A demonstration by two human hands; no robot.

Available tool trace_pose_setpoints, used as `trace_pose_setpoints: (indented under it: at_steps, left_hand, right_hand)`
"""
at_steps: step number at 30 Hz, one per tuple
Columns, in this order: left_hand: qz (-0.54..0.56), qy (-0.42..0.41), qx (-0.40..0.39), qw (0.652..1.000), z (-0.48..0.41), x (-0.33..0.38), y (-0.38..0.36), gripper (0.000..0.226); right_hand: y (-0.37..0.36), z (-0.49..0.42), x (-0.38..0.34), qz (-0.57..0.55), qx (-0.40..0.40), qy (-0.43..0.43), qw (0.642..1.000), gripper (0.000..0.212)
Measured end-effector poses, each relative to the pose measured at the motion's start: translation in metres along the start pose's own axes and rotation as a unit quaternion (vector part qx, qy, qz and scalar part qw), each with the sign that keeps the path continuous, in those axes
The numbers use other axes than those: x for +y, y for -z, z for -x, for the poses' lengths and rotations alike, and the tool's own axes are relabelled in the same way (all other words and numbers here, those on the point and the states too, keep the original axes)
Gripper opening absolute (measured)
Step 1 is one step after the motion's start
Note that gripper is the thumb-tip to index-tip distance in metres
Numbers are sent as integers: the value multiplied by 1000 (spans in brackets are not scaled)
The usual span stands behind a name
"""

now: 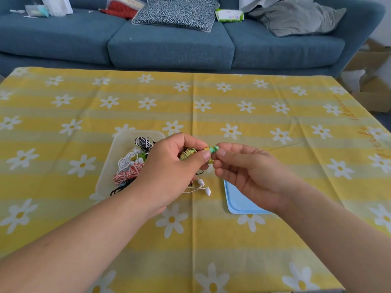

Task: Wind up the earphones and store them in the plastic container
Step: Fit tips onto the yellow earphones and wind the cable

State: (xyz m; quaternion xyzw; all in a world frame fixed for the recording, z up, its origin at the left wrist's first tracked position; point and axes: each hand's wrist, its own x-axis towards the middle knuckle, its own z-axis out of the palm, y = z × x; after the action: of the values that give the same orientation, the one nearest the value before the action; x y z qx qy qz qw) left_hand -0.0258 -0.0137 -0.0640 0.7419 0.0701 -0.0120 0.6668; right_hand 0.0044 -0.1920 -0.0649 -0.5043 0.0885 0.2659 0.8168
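My left hand (pixel 169 168) grips a wound coil of yellow-green earphones (pixel 187 154) above the table. My right hand (pixel 243 172) pinches the green earbud end (pixel 214 149) of that coil between thumb and forefinger. A clear plastic container (pixel 110 166) sits on the cloth to the left, partly behind my left hand. It holds wound bundles: black-and-white (pixel 144 143), white (pixel 127 161) and red-and-white (pixel 128 175). A loose pair of white earphones (pixel 203 187) lies on the cloth below my hands.
A light blue lid (pixel 237 203) lies flat under my right wrist. The table carries a yellow cloth with white daisies (pixel 254 106). Behind it stands a blue sofa (pixel 169 45) with cushions and packets. Cardboard boxes (pixel 372 89) stand at the right.
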Motion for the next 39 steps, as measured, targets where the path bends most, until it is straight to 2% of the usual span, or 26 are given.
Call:
trace_pose_setpoints:
  at_steps: [14,18,33,39]
  left_hand:
    - [-11,-12,13,1000,0,0,1,6]
    - [-13,-20,26,999,-1,-2,1,6]
    - [-23,-44,21,999,-1,-3,-1,6]
    - [-26,-43,20,999,1,-2,-1,6]
  right_hand:
    - [-5,-2,6,-24,4,-8,1000,28]
    - [-9,-1,9,-30,9,-4,1000,35]
    - [-9,-2,11,-48,25,18,998,19]
    - [-8,0,12,9,14,23,1000,21]
